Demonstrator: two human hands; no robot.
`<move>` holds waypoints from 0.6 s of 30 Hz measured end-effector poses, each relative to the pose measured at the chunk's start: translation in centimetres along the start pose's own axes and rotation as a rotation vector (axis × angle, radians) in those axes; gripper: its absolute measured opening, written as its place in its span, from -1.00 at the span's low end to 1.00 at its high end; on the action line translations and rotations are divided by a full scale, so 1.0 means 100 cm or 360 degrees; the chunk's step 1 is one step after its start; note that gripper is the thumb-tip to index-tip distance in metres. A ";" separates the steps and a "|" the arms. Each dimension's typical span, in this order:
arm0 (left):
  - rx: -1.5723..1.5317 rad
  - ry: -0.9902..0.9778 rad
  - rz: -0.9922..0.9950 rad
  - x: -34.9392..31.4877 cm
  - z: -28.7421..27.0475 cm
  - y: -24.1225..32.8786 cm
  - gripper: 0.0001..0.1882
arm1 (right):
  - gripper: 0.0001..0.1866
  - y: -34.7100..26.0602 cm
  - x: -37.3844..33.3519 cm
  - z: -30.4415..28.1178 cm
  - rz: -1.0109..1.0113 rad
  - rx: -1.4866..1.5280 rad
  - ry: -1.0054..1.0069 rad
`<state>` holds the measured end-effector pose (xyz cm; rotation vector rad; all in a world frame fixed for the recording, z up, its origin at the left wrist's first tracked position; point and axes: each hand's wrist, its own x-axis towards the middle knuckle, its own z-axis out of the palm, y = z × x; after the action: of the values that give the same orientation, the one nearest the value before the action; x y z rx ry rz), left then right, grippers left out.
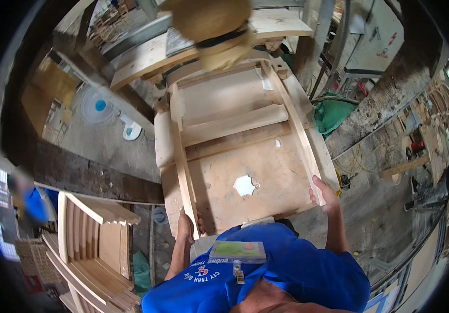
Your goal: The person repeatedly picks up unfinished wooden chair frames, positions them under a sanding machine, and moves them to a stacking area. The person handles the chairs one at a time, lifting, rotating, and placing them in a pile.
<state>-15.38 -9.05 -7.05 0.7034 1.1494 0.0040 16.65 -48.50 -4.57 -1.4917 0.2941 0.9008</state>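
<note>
A pale wooden chair frame, with two long side pieces and a wide crosspiece [235, 125], lies over a worn wooden board [219, 208]. My left hand [185, 227] is closed around the near end of its left side piece [183, 175]. On the other side, my right hand [325, 195] grips the near end of the right side piece [298, 125], thumb on top. Beyond the frame's far end, a rounded tan machine part [209, 26] with a black band looks blurred. A jagged white patch [244, 185] shows on the board between my hands.
Curved wooden pieces [96, 261] are stacked at the lower left. A fan with a blue hub [99, 105] stands on the floor at left. A green bag [331, 115] hangs right of the board, below a grey cabinet [373, 41]. Dark beams flank the board.
</note>
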 end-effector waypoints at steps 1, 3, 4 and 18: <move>0.0013 -0.0010 0.0017 0.000 -0.001 0.000 -0.30 | -0.49 0.001 0.000 0.001 0.0003 -0.0005 -0.0015; -0.0026 -0.0019 0.0033 0.002 -0.002 -0.004 -0.27 | -0.46 0.000 0.004 -0.001 -0.0010 -0.0025 -0.0037; -0.0017 -0.0019 0.0070 0.002 -0.005 -0.004 -0.26 | -0.46 0.003 0.006 0.001 -0.0030 -0.0004 -0.0093; -0.0028 -0.0062 0.0224 0.006 -0.010 -0.015 -0.23 | -0.49 0.006 0.006 0.006 0.0004 -0.0059 -0.0206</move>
<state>-16.47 -9.49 -8.57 0.7646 1.0598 0.1183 16.41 -47.86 -5.37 -1.4599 0.1852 1.0049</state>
